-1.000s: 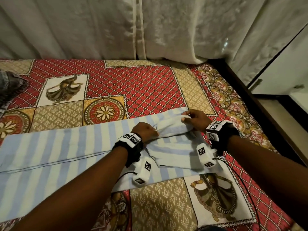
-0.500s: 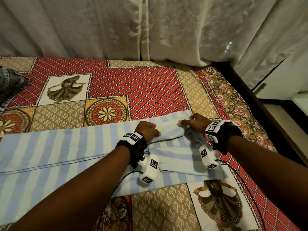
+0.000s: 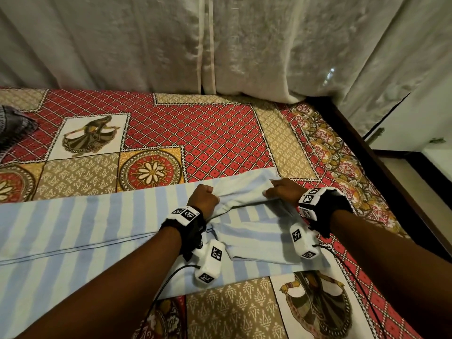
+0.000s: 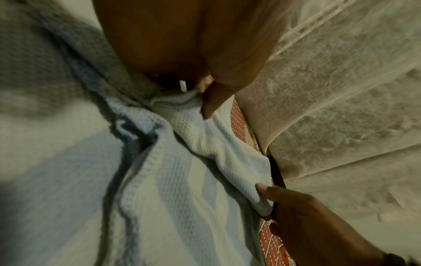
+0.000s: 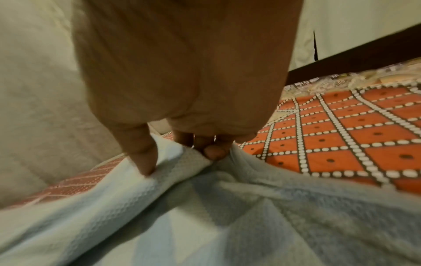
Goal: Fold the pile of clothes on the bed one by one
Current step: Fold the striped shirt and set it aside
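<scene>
Head view: a blue-and-white striped cloth [image 3: 80,231] lies spread across the near half of the bed [image 3: 195,133], its right end doubled back on itself in a loose flap; your left hand [image 3: 204,199] is closed into a fist on the top edge of that flap; your right hand [image 3: 285,192] pinches the same edge near the far right corner of the cloth, the two hands near each other but apart.

Left wrist view: the thumb presses the waffle-weave fabric against the curled fingers; the other hand's fingertips [image 4: 264,189] clamp the corner further along.

Right wrist view: the thumb and fingers [image 5: 141,156] nip a raised ridge of fabric, with the red bedsheet showing just beyond.

Step in hand, as it appears: you are squaring up the folded end of this one piece, so the first fold is only begun and most of the cloth lies flat to the left.

Next move, as a judgement: draw the gripped edge taut between both hands; lay it so the stripes and hems line up; then smooth the flap flat before folding further.

A dark garment [image 3: 14,128] sits at the far left edge of the bed, presumably waiting its turn.
</scene>
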